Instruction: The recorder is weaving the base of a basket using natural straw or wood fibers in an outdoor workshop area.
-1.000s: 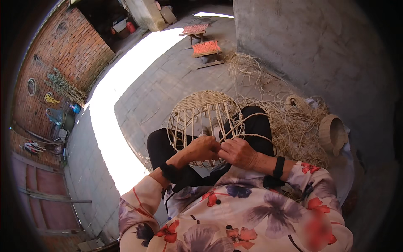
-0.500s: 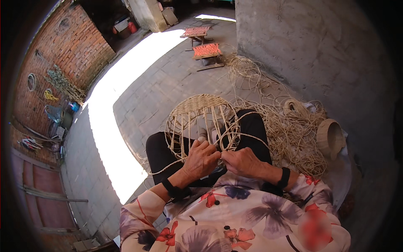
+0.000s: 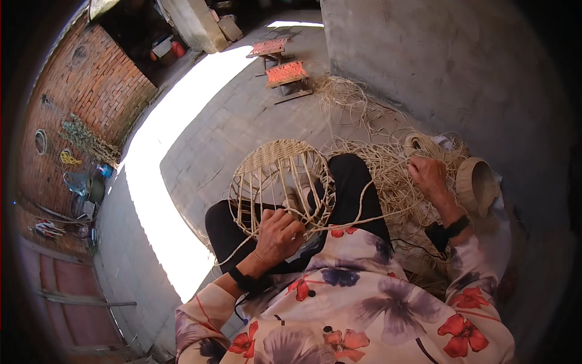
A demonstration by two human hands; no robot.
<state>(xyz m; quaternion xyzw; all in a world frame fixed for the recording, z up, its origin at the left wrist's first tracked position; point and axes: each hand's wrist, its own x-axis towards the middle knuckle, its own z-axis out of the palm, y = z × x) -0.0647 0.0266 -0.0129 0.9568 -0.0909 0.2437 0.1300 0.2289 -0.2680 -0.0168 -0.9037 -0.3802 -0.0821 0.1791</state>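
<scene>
A half-woven basket (image 3: 276, 147) of pale straw-coloured cord rests across my lap, with a close-woven far end and open, spaced strands nearer me. My left hand (image 3: 280, 233) is closed on the basket's near edge, its fingertips partly hidden. From beside it a length of cord (image 3: 388, 215) stretches right, toward my right hand (image 3: 429, 176). That hand is raised above the heap of loose cord, fingers curled in; it appears to grip the cord, though the exact hold is hidden. Another loose end hangs left of my left hand.
A tangled heap of cord (image 3: 388, 164) lies to my right, with a coil (image 3: 421, 143) and a round woven basket (image 3: 478, 185) beside it. Two low stools (image 3: 287, 73) with red-orange woven seats stand ahead. A plastered wall (image 3: 436, 67) rises on the right.
My right hand has left the spot beside my left hand and swung out to the right, and a cord now stretches that way. My left hand stays at the basket's near edge.
</scene>
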